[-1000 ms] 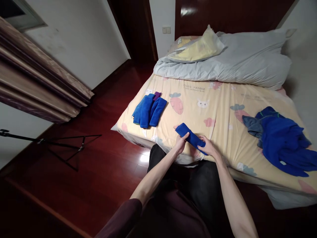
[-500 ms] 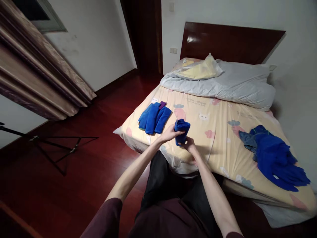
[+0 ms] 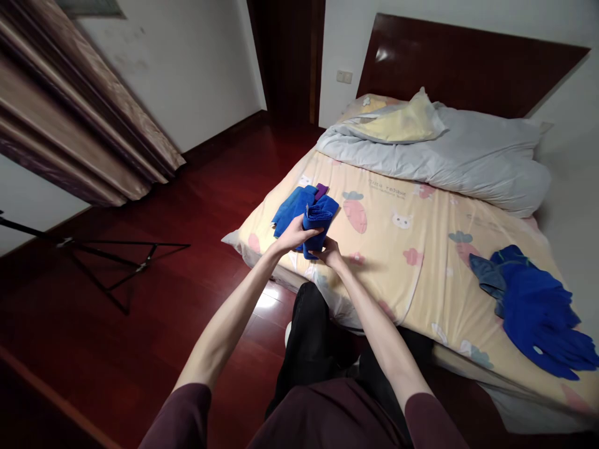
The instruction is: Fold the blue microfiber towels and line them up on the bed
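Note:
Between both hands is a folded blue towel (image 3: 314, 229), its layered end facing up. My left hand (image 3: 297, 234) grips its left side, thumb across the front. My right hand (image 3: 330, 253) is closed on its lower right edge. Behind and partly hidden by it, several folded blue towels (image 3: 291, 211) lie side by side on the bed, and a bit of purple cloth (image 3: 321, 191) shows at their far end. Off to the right lies a loose heap of blue cloths (image 3: 538, 312) with a grey-blue cloth (image 3: 487, 274) at its left.
The bed (image 3: 374, 255) has a patterned yellow sheet. A grey quilt (image 3: 491, 156) and a yellow pillow (image 3: 412, 121) lie toward the headboard (image 3: 468, 65). On the floor at left stands a black tripod (image 3: 107, 265), near a curtain (image 3: 70, 118).
Both hands have carried the folded blue towel left, in front of the folded towels on the bed. The camera view has shifted slightly.

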Demonstrator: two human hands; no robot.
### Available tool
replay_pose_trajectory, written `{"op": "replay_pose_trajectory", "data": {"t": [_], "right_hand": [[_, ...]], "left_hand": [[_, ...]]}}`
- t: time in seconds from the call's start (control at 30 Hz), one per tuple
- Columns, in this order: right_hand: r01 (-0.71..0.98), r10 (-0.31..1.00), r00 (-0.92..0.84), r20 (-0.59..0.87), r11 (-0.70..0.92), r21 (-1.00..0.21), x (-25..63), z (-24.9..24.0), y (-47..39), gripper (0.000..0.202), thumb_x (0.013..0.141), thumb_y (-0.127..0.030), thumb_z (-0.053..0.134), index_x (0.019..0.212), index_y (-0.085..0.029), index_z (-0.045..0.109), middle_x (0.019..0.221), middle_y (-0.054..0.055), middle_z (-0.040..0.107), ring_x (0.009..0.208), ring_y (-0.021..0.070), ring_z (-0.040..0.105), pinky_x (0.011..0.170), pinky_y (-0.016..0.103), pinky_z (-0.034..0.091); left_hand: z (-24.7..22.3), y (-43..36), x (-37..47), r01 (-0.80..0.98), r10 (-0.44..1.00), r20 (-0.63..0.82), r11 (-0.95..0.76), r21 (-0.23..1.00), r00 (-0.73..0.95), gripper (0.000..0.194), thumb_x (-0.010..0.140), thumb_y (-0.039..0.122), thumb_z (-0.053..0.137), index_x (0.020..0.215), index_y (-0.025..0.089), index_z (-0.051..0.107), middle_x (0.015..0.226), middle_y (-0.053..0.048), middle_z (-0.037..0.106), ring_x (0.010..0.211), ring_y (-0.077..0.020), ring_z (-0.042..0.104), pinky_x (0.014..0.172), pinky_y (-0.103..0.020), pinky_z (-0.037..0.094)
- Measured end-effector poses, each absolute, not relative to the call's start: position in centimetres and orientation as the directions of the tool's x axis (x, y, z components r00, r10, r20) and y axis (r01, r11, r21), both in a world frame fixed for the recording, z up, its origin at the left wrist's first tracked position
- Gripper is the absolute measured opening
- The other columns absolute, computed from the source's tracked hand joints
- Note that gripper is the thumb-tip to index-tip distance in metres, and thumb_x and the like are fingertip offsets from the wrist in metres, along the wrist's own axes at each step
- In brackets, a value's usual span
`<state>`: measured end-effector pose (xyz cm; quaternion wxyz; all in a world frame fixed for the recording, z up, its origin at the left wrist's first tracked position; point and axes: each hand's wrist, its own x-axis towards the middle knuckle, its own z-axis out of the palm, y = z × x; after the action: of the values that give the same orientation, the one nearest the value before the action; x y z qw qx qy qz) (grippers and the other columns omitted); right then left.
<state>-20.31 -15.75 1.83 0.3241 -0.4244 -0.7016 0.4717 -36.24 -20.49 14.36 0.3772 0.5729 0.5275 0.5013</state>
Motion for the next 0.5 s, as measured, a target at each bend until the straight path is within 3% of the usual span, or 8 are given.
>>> {"op": "replay_pose_trajectory", "data": {"t": [0.17,0.33,0.5], "right_hand": [[0.284,0.905,-0.424,-0.025,0.107,-0.953,-21.2,1.0,-15.6,0.045,0.069,-0.017,0.085,0.110,-0.015,0.067,0.099,0.007,0.078,0.087,0.0231,0.073,0.079,0.035,0.062],[0.306,0.911,-0.411,-0.034,0.103,-0.946,-21.3,0.7,-15.2,0.056,0.075,-0.018,0.085,0.125,-0.009,0.061,0.098,0.003,0.077,0.089,0.0177,0.070,0.081,0.026,0.059],[0.280,0.909,-0.415,-0.047,0.078,-0.957,-21.3,0.7,-15.1,0.065,0.071,-0.023,0.092,0.129,-0.018,0.063,0.100,0.003,0.078,0.095,0.0233,0.073,0.085,0.033,0.062]], "left_hand": [[12.6,-19.8,-37.1,0.285,0.986,0.166,-0.153,0.946,-0.021,0.043,0.075,0.043,0.078,0.102,0.013,0.067,0.102,-0.007,0.073,0.096,-0.0255,0.067,0.092,-0.040,0.055],[11.8,-19.8,-36.9,0.265,0.982,0.188,-0.178,0.948,-0.012,0.051,0.075,0.046,0.081,0.111,0.013,0.066,0.108,-0.008,0.074,0.101,-0.0264,0.067,0.096,-0.040,0.055],[11.7,-19.5,-37.0,0.278,0.975,0.214,-0.188,0.942,-0.063,0.051,0.075,0.048,0.081,0.110,0.013,0.067,0.111,-0.008,0.073,0.105,-0.0271,0.066,0.099,-0.041,0.054]]}}
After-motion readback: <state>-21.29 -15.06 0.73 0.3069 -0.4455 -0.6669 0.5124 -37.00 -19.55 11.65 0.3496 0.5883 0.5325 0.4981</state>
